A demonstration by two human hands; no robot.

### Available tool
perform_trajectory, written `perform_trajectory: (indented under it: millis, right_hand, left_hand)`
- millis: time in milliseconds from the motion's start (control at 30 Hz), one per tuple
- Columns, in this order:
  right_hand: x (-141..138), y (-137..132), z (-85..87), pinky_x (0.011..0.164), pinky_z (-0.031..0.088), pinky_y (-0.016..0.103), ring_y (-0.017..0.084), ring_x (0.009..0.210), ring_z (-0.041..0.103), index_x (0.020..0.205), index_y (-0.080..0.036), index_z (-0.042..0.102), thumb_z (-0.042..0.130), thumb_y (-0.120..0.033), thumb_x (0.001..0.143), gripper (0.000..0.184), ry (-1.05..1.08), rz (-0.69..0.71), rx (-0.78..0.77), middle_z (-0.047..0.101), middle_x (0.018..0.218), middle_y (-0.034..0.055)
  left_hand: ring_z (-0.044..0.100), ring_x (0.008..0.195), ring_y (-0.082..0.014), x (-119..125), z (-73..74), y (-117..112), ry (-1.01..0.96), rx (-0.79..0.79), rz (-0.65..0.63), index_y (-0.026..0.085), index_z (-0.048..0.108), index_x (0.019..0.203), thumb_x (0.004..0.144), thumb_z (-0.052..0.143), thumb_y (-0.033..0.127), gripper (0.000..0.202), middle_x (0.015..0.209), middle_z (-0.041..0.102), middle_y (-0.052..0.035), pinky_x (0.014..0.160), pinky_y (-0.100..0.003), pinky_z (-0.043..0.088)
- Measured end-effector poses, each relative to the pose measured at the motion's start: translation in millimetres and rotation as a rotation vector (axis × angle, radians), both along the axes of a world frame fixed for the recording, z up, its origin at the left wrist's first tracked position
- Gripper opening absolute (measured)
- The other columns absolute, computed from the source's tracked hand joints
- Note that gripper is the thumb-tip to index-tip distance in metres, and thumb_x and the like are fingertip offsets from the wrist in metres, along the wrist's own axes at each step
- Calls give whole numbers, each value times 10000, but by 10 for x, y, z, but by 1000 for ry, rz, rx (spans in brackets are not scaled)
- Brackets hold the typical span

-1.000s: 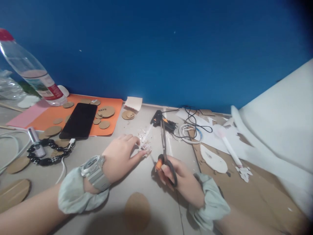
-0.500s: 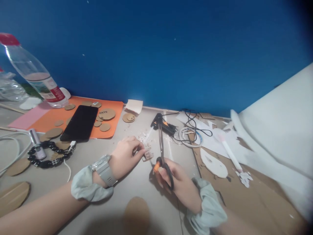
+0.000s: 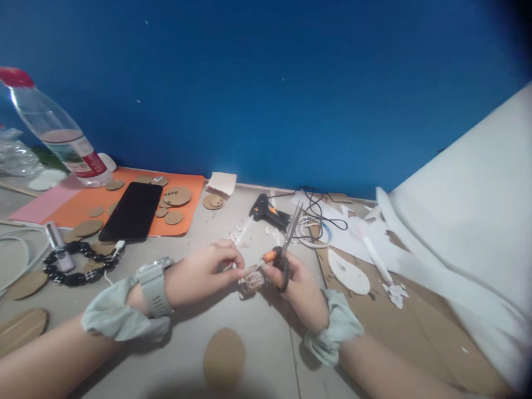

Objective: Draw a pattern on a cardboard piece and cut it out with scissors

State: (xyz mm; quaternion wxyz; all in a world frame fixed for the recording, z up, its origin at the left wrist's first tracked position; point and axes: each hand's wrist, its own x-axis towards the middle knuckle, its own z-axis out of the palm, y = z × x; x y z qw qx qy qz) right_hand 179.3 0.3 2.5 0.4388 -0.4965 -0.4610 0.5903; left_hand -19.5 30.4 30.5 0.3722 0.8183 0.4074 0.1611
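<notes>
Between my two hands is a small brown-and-white patterned piece point(image 3: 252, 279), slightly blurred, perhaps of cardboard. The thumb and fingers of my left hand point(image 3: 208, 271) pinch its left edge. My right hand point(image 3: 297, 285) grips a pair of scissors point(image 3: 286, 244) with black and orange handles, blades pointing up and away. The right thumb and fingertips also reach the piece's right edge. Just beyond, a black and orange glue gun point(image 3: 268, 212) lies with a glue stick in it, white scraps around. A cardboard oval point(image 3: 224, 357) lies nearer to me.
On the left are a phone point(image 3: 132, 211) on orange paper point(image 3: 193, 202), cardboard discs point(image 3: 177, 196), a bead bracelet point(image 3: 78, 280) and a water bottle point(image 3: 62, 130). To the right lie black cable point(image 3: 328, 221), a white teardrop cutout point(image 3: 348, 271) and a cardboard sheet point(image 3: 409, 327). A blue wall stands behind.
The patterned piece has been lifted from the table toward me, now between both hands. My right hand has brought the scissors closer to my left, their blades swinging rightward. The view has shifted slightly.
</notes>
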Motion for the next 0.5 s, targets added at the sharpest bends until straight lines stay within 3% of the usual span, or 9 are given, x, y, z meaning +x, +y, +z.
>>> perform_trajectory:
  millis: [133, 233, 300, 400, 500]
  right_hand:
    - [18, -17, -73, 483, 393, 211, 97, 539, 488, 780, -148, 560, 757, -369, 683, 311, -32, 203, -20, 542, 642, -29]
    - [36, -27, -105, 477, 363, 199, 78, 516, 446, 701, -145, 542, 756, -366, 689, 308, -72, 294, 23, 504, 594, -47]
    - [44, -26, -96, 481, 360, 199, 73, 507, 435, 703, -149, 529, 743, -391, 699, 323, -51, 287, 30, 498, 588, -50]
    - [47, -19, -39, 496, 377, 203, 80, 520, 442, 732, -154, 522, 702, -417, 739, 318, -16, 198, 47, 498, 594, -47]
    - [47, -17, 24, 507, 385, 205, 88, 538, 442, 728, -164, 505, 662, -399, 781, 288, -22, 57, 90, 488, 589, -48]
  left_hand:
    - [536, 799, -165, -41, 75, 10, 49, -11, -96, 193, 620, 778, 868, 525, 290, 162, 790, 555, 1, 745, -267, 403]
    - [540, 804, -167, 3, 85, -30, 42, -35, -81, 196, 619, 778, 871, 517, 302, 173, 794, 563, 1, 754, -271, 404]
    - [541, 789, -166, 58, 80, -79, 14, -57, 16, 202, 608, 845, 885, 487, 319, 173, 811, 567, 2, 745, -277, 410]
    - [538, 733, -166, 148, 71, -189, -35, -90, 317, 207, 541, 1007, 933, 374, 400, 266, 776, 553, 12, 694, -288, 413]
    - [533, 723, -166, 224, 42, -323, -63, -111, 383, 201, 545, 897, 948, 327, 441, 329, 772, 570, 8, 693, -293, 399]
